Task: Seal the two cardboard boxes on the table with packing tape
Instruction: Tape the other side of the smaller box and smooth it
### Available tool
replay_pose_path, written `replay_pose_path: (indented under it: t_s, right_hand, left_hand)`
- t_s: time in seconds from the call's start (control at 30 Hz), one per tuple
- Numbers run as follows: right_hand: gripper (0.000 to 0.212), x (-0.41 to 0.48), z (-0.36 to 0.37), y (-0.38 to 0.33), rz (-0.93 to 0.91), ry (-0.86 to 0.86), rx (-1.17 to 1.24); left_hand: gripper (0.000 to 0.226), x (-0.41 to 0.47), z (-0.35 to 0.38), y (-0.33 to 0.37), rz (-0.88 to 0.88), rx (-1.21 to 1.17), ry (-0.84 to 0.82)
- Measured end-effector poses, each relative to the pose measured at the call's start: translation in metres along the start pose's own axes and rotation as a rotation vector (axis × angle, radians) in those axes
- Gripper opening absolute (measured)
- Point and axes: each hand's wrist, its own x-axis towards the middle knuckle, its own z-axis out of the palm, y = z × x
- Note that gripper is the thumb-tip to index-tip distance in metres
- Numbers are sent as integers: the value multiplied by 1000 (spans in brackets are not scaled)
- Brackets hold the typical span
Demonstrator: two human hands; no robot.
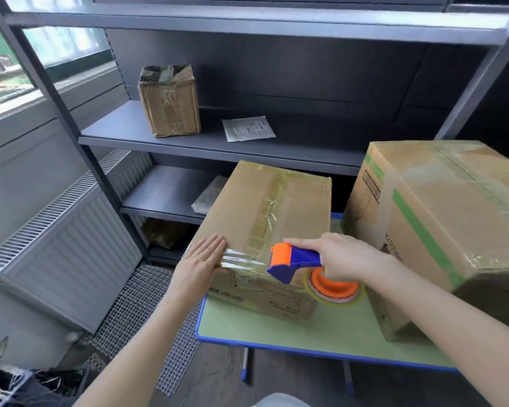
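Observation:
Two cardboard boxes stand on a small green table [321, 333] with a blue rim. The nearer, smaller box [294, 201] has tape along its top seam. The larger box [441, 218] stands to its right, also with tape on top. My right hand [344, 257] grips a blue and orange tape dispenser [294, 259] at the smaller box's near edge. A strip of clear tape [241, 258] stretches from the dispenser leftward along that edge. My left hand [202, 259] lies flat, fingers together, pressing the tape's end down at the box's near-left corner.
A grey metal shelf unit [218, 142] stands behind the table, holding a small taped box [171, 104] and a paper sheet [247, 129]. A white radiator [71, 259] lines the left wall. White mesh grating [141, 312] lies on the floor.

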Motion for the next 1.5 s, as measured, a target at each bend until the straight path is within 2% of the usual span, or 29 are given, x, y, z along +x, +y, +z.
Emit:
replay_pose_path:
  t_s: [0.3,0.43,0.63,0.77,0.93,1.0,1.13,1.27,1.5]
  right_hand:
    - [83,-27,10,37,28,36,-16]
    - [89,-51,7,83,184,-30,-56]
    - [84,-55,23,79,123,44,-146]
    - [82,-54,21,81,107,49,-165]
    - [78,-56,21,80,101,51,-169]
    - [77,-59,25,80,109,49,-174]
    - [73,-63,34,80,118,7,-155]
    - [73,-64,36,82,124,-27,-146]
    - [74,-56,40,75,108,-102,-186]
  left_hand:
    - [75,-1,-3,-3,-22,-9,-45]
    - [82,0,0,-13,-42,-7,-83]
    - [90,5,6,-1,-76,68,-52]
    - [100,15,20,52,80,94,-100]
    - [95,45,30,125,285,94,-82]
    - [88,50,32,136,299,101,-75]
    - [73,49,38,138,353,103,50]
    - [73,50,42,135,357,78,139]
    - [72,50,41,135,350,75,142]
